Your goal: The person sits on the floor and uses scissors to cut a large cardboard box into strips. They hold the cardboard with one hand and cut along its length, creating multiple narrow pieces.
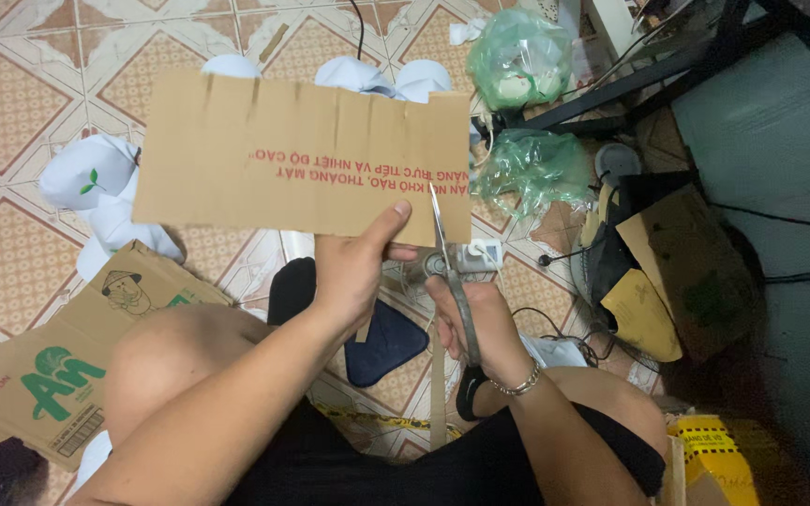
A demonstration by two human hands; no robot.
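My left hand [353, 267] pinches the lower edge of a flat brown cardboard sheet [302, 155] with red print, held up level in front of me. Several short slits notch its top edge. My right hand [475, 319] grips a pair of metal scissors [449, 272], and the blades reach up into the sheet's lower right part. A narrow cardboard strip [438, 394] hangs down beside my right wrist, which wears a silver bracelet. Both knees show below, over a tiled floor.
A printed cardboard box flap [58, 375] lies at lower left. White bags [100, 183] sit behind the sheet. Green plastic bags [517, 61] and brown cardboard pieces [677, 272] crowd the right, by a dark table frame and cables. A dark blue pad [386, 342] lies between my knees.
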